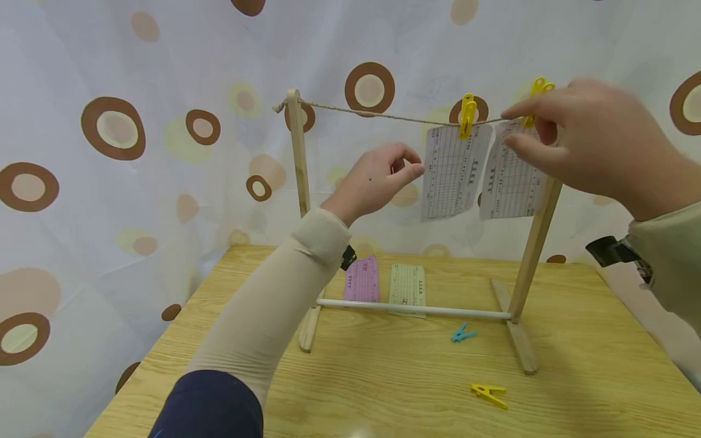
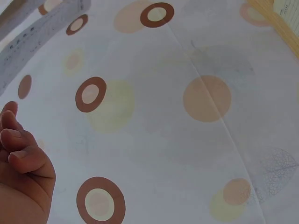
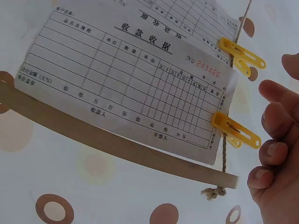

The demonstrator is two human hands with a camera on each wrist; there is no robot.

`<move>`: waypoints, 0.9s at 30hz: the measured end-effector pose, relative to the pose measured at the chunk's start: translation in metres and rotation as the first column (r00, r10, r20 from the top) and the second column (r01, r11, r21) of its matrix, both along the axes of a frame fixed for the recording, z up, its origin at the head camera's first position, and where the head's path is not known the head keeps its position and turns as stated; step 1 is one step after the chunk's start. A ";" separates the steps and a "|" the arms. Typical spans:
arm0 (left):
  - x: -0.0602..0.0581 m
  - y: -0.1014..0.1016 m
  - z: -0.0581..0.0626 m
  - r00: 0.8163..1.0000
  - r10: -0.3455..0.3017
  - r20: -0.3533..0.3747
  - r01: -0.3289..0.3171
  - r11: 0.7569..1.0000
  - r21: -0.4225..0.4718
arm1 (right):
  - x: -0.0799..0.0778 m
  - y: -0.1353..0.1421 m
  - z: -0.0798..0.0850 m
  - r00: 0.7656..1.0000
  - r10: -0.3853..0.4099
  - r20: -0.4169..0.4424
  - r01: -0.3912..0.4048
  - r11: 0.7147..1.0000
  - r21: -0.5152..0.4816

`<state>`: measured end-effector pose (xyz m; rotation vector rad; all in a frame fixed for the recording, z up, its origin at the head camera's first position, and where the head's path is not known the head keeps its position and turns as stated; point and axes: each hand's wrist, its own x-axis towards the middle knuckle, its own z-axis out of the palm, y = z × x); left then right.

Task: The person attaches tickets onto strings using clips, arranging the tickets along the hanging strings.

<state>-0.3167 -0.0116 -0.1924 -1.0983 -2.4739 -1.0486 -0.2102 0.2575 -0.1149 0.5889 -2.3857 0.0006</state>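
Observation:
Two white receipt sheets hang from a rope point(image 1: 372, 114), the left sheet point(image 1: 454, 173) by a yellow clothespin point(image 1: 467, 115) and the right sheet point(image 3: 126, 88) by a second yellow clothespin point(image 3: 236, 130). My right hand point(image 1: 597, 143) is at the right sheet's top, overlapping it in the head view; the right wrist view shows its fingers apart from both clothespins, holding nothing. Left of the sheets, my left hand point(image 1: 380, 179) is raised with loosely bent fingers and nothing in them. Its thumb and fingertips point toward the left sheet's edge.
The rope runs between two wooden posts point(image 1: 300, 158) joined low down by a white rod point(image 1: 454, 310). On the wooden table point(image 1: 383, 377) lie a pink slip point(image 1: 362, 280), a pale yellow slip point(image 1: 408, 283), a blue clothespin point(image 1: 463, 333) and another yellow clothespin point(image 1: 488, 394). A patterned curtain hangs behind.

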 end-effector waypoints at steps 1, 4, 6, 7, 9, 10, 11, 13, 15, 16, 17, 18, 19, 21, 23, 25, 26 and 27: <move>-0.001 -0.001 -0.003 1.000 0.000 -0.003 0.000 1.000 -0.008 | 0.001 0.001 -0.002 1.000 0.002 0.006 -0.002 1.000 -0.002; -0.003 -0.004 -0.013 1.000 -0.016 -0.024 0.016 1.000 -0.021 | 0.004 0.004 -0.012 1.000 0.021 0.010 -0.021 1.000 -0.006; -0.005 -0.007 -0.020 0.999 -0.029 -0.032 0.028 0.999 -0.033 | 0.006 0.006 -0.020 0.999 0.032 0.006 -0.032 0.999 -0.002; -0.006 -0.008 -0.024 0.999 -0.036 -0.038 0.034 0.999 -0.041 | 0.008 0.008 -0.024 0.999 0.038 0.002 -0.038 0.999 0.001; -0.007 -0.010 -0.032 0.998 -0.047 -0.040 0.045 0.997 -0.057 | 0.010 0.011 -0.034 0.999 0.049 0.006 -0.049 0.999 -0.006; -0.007 -0.010 -0.036 0.998 -0.051 -0.037 0.049 0.997 -0.068 | 0.011 0.013 -0.039 0.999 0.052 0.009 -0.052 0.999 -0.003; -0.008 -0.011 -0.040 0.998 -0.053 -0.037 0.050 0.996 -0.079 | 0.012 0.015 -0.044 0.998 0.057 0.014 -0.057 0.998 -0.001; -0.010 -0.012 -0.047 0.998 -0.059 -0.034 0.055 0.994 -0.098 | 0.014 0.019 -0.053 0.997 0.065 0.030 -0.065 0.998 -0.001; -0.012 -0.012 -0.054 0.998 -0.054 -0.022 0.051 0.991 -0.124 | 0.015 0.023 -0.063 0.996 0.077 0.045 -0.077 0.997 0.000; -0.013 -0.013 -0.058 0.999 -0.047 -0.015 0.044 0.989 -0.141 | 0.015 0.025 -0.068 0.995 0.082 0.055 -0.082 0.997 0.000; -0.014 -0.013 -0.061 0.999 -0.039 -0.007 0.038 0.986 -0.161 | 0.016 0.027 -0.073 0.994 0.089 0.065 -0.089 0.996 -0.003; -0.015 -0.013 -0.065 1.000 -0.031 0.001 0.031 0.983 -0.183 | 0.016 0.028 -0.078 0.993 0.093 0.075 -0.093 0.996 -0.004; -0.016 -0.013 -0.069 1.000 -0.021 0.008 0.022 0.978 -0.208 | 0.016 0.029 -0.084 0.991 0.098 0.088 -0.098 0.995 -0.008; -0.018 -0.013 -0.078 1.000 -0.007 0.021 0.012 0.969 -0.246 | 0.016 0.032 -0.095 0.988 0.097 0.122 -0.096 0.995 -0.015; -0.021 -0.012 -0.087 1.000 0.000 0.025 0.007 0.962 -0.272 | 0.016 0.034 -0.105 0.984 0.096 0.149 -0.094 0.995 -0.024; -0.024 -0.011 -0.097 1.000 0.010 0.028 -0.001 0.955 -0.297 | 0.016 0.038 -0.118 0.979 0.099 0.177 -0.095 0.995 -0.034; -0.026 -0.010 -0.103 1.000 0.014 0.026 -0.005 0.950 -0.311 | 0.016 0.040 -0.124 0.977 0.106 0.184 -0.101 0.994 -0.034; -0.028 -0.009 -0.109 1.000 0.018 0.022 -0.009 0.943 -0.331 | 0.015 0.042 -0.131 0.975 0.111 0.192 -0.106 0.994 -0.036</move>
